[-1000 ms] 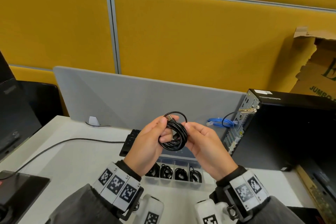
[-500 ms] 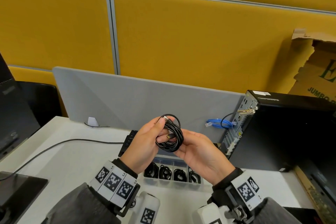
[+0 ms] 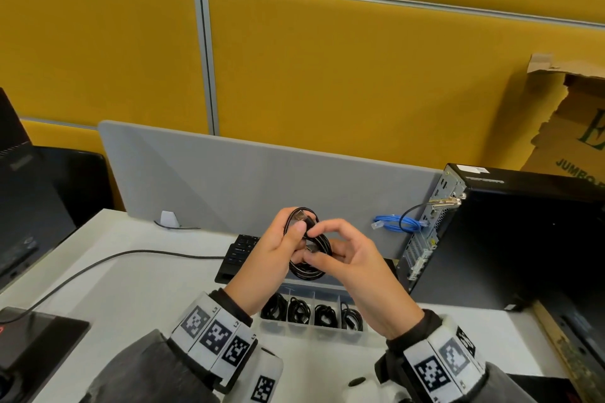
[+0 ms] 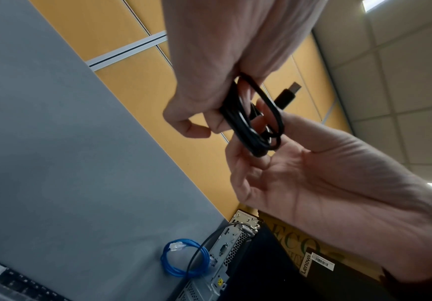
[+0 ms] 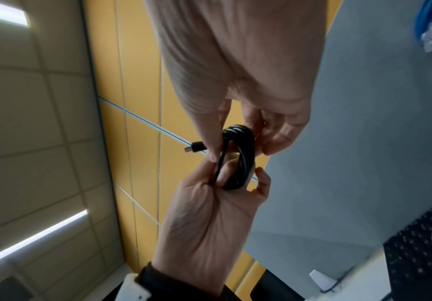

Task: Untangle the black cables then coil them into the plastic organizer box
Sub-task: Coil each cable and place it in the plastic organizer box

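Note:
A coiled black cable [image 3: 309, 267] hangs in the air between both hands, above the plastic organizer box [image 3: 311, 333]. My left hand [image 3: 275, 252] grips the coil's left side with curled fingers and thumb. My right hand [image 3: 357, 267] pinches its right side between thumb and forefinger. In the left wrist view the cable [image 4: 252, 124] sits under the left hand [image 4: 209, 85], with a plug [image 4: 289, 93] sticking out behind it. In the right wrist view the right hand [image 5: 235, 85] and left hand [image 5: 209, 220] meet on the coil [image 5: 239, 158]. Several compartments of the box hold coiled black cables.
A black computer tower [image 3: 510, 239] stands right of the hands, with a blue cable [image 3: 397, 224] at its back. Beyond the box lies a keyboard [image 3: 237, 255] against a grey divider [image 3: 229, 180]. A thin black cord [image 3: 114, 258] crosses the white desk to the left.
The coil and both hands have sunk slightly toward me. My right hand has turned from cupping the coil from below to pinching its side.

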The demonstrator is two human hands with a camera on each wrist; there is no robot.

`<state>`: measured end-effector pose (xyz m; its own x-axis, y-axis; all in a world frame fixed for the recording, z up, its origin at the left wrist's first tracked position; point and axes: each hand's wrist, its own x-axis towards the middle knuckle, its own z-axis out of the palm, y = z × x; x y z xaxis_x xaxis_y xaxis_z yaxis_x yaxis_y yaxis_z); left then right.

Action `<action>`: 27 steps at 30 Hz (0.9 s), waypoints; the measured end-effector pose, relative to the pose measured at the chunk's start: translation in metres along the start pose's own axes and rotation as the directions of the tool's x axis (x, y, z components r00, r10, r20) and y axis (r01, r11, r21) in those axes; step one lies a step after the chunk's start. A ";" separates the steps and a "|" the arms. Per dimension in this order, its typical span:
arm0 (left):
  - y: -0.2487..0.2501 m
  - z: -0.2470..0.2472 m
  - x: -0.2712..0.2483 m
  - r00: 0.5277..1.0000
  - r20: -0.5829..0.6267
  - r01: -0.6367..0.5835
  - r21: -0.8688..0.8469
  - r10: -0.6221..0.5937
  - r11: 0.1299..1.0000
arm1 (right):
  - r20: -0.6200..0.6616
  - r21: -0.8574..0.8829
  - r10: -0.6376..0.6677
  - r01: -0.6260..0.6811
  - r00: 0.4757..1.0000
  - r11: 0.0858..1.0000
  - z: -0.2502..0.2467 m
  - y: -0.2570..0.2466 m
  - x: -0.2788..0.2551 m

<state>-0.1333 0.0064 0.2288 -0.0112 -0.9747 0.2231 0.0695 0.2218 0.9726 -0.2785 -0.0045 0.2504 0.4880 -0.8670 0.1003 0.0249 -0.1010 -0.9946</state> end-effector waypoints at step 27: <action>0.007 0.006 -0.003 0.996 0.066 0.074 -0.203 -0.062 0.976 | -0.086 -0.533 -0.460 0.349 0.884 0.771 0.004 0.012 0.001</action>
<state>-0.1385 0.0111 0.2354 -0.0809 -0.9828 0.1659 0.2692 0.1388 0.9530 -0.2746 -0.0046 0.2382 0.3447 -0.7620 0.5482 -0.2761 -0.6405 -0.7166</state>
